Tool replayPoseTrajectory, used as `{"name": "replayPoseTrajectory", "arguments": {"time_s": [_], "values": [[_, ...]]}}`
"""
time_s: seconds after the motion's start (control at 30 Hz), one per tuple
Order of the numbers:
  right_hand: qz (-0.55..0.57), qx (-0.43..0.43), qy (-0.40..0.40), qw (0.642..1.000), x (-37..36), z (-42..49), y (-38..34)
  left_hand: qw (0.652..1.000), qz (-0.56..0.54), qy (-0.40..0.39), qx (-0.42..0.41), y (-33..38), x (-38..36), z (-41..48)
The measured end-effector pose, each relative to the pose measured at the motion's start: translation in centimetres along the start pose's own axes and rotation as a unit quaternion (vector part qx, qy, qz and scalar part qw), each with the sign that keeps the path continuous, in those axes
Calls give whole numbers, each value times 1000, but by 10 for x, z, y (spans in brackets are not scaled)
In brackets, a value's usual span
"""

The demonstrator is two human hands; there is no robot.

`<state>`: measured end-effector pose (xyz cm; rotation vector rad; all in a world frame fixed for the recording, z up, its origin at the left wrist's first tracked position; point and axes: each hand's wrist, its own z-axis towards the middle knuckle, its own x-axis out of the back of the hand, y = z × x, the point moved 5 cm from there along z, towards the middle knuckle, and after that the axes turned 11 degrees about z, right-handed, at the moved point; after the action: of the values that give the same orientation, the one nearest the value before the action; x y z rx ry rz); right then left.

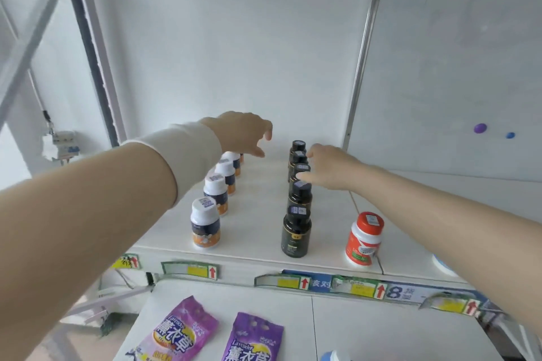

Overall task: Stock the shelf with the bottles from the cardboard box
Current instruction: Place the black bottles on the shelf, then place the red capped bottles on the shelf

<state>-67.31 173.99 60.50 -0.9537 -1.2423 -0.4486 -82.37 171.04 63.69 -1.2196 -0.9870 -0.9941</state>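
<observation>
**Both hands up on the shelf, two rows of bottles standing**

Here we are at the white shelf board (258, 184), both arms stretched in. The left hand (243, 132), cream sleeve cuff at the wrist, hovers open above the far end of the left row, fingers spread, gripping nothing. That row is the white-capped bottles with dark and orange labels (205, 223), lined up front to back, all upright.

Over to the right hand (328, 167): it sits at the row of dark bottles with black caps (296, 231), fingertips touching the cap of the third bottle back. Fingers loosely extended, not wrapped around it; whether it presses or pinches, I cannot tell. Five dark bottles stand in single file, close behind one another.

Further right, near the front edge, a lone white bottle with a red cap and red label (363, 240) stands apart from both rows.

Yellow price tags with red arrows (202, 270) run along the shelf's front lip. Below, on the lower shelf, two purple lavender pouches (181, 331) lie flat. The cardboard box is out of view.
</observation>
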Motion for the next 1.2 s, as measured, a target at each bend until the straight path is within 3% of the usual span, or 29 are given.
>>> {"name": "replayPoseTrajectory", "arguments": {"time_s": [0.13,0.27,0.43,0.67,0.87,1.2], "values": [[-31,48,69,996,-11,-25,-41,990,134,40,14,-12,7,-67],[-112,115,91,983,-39,-51,-96,956,289,42,30,-40,-3,-132],[-148,196,96,965,-85,-65,-187,938,334,14,88,-103,-21,-222],[-165,318,32,933,-220,-67,-357,940,266,-72,200,-236,-98,-358],[-170,382,-81,905,-373,-80,-490,928,188,-160,278,-355,-207,-488],[-214,443,-206,846,-577,-45,-596,887,41,-286,360,-454,-411,-599]]}}
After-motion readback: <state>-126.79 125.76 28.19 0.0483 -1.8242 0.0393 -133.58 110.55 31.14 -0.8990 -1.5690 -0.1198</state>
